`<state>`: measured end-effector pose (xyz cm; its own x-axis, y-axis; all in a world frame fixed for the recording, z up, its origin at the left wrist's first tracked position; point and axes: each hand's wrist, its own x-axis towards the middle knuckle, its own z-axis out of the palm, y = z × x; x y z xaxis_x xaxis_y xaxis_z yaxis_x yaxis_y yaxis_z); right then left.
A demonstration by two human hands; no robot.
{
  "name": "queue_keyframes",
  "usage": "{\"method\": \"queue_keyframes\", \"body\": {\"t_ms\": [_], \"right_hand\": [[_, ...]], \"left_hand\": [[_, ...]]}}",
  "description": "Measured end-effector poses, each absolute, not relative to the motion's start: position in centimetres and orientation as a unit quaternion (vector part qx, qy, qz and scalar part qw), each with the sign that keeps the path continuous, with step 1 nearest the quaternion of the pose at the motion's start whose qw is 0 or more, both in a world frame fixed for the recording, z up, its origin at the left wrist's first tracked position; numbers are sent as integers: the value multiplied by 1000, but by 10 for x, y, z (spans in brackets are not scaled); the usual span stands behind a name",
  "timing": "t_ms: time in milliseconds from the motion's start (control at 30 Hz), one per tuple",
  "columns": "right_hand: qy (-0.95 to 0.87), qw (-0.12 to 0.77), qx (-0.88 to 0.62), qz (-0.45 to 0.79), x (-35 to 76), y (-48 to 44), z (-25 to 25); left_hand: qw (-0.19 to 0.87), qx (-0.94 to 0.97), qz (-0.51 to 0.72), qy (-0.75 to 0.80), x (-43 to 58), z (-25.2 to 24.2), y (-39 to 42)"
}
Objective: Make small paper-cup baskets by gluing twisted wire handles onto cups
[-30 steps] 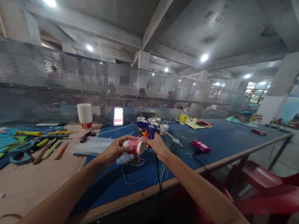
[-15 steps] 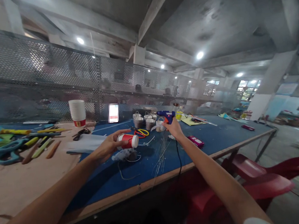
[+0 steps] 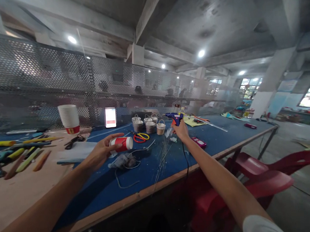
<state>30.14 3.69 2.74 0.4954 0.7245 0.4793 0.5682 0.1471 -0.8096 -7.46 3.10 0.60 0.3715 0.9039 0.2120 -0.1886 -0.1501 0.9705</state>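
My left hand (image 3: 104,150) is wrapped round a red and white paper cup (image 3: 122,144), which lies on its side in the fingers above the blue table, its white end to the right. Below it on the tabletop is a clump of clear plastic and grey string (image 3: 125,161). My right hand (image 3: 180,130) grips a blue glue gun (image 3: 174,117) with an orange trigger; its nozzle points left and its black cord hangs down. Several small handled buckets (image 3: 150,126) stand between the hands, beside scissors (image 3: 141,137) with red and yellow handles.
Stacked paper cups (image 3: 69,117) and a lit phone (image 3: 110,117) stand at the back left. Tools (image 3: 22,159) lie at far left. Thin wires (image 3: 162,157) reach the front edge. A magenta box (image 3: 198,142) and red chairs (image 3: 264,186) are on the right.
The view has shifted to the right, so most things appear further left. The glue gun has moved right relative to the buckets, uncovering the rightmost one. Both hands keep their holds.
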Motion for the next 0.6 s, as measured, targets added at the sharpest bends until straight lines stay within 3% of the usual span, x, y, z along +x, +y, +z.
{"method": "queue_keyframes", "body": {"t_ms": [300, 600], "right_hand": [[-504, 606, -593, 167, 312, 40, 20], [-525, 594, -598, 123, 275, 20, 35]], "left_hand": [[561, 611, 455, 324, -77, -4, 41], [571, 586, 478, 320, -76, -2, 40]]}}
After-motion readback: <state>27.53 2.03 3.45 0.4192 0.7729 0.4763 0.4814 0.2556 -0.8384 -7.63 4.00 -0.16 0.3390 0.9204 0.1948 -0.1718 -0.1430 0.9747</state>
